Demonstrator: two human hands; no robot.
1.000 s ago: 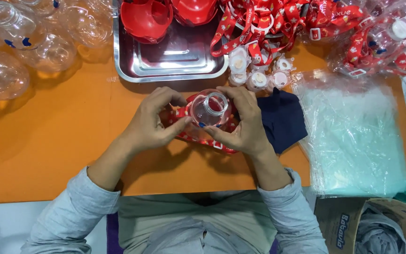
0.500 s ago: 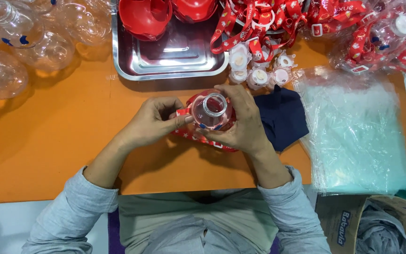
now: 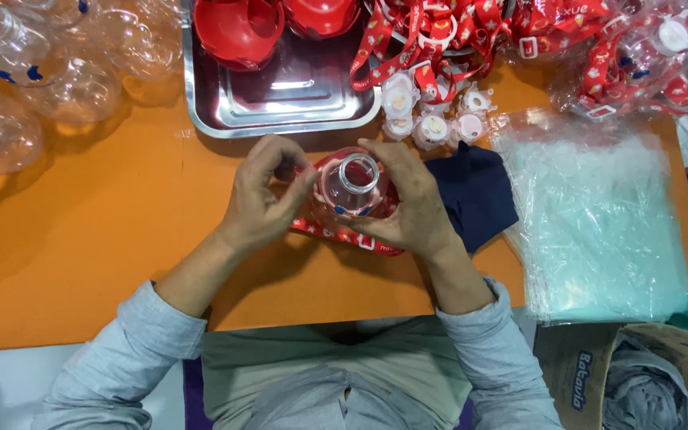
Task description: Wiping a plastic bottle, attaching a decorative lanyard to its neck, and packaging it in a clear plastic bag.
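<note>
You are gripping the clear bottle (image 3: 349, 187) over the orange table (image 3: 81, 263), right hand (image 3: 412, 203) cupping it, left hand (image 3: 264, 199) pinching the red strap (image 3: 340, 233); strap seemingly partly fitted; neck standing uncapped.

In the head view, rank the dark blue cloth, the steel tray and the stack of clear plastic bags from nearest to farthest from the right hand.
1. Dark blue cloth: just beside the right hand, on its outer side, looks to touch it.
2. Steel tray: up the table, beyond the fingertips.
3. Stack of clear plastic bags: farthest, out past the cloth at the table's right end.
</note>
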